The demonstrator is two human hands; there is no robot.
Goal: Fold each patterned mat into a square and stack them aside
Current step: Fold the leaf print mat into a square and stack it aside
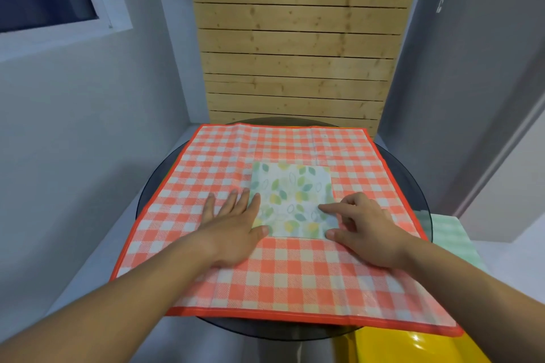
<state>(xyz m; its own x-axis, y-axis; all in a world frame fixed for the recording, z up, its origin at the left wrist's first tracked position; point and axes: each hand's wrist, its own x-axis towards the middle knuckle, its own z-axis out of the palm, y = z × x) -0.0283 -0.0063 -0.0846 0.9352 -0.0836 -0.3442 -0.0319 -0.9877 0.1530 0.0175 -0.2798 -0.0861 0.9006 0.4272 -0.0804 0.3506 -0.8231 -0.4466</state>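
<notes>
On the checked mat [295, 268] lies a flat leaf-print square [292, 188], perhaps plastic

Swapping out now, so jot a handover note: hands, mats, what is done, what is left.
Left hand: flat, pressing the left edge of the leaf-print mat.
Right hand: index fingertip and thumb at that mat's right side; any grip is unclear.
Leaf-print mat lies folded square on the spread orange checked mat, on the round glass table.
A green checked mat lies off to the right.
Done: leaf-print mat folded. Left: set it aside, fold the orange one.
</notes>
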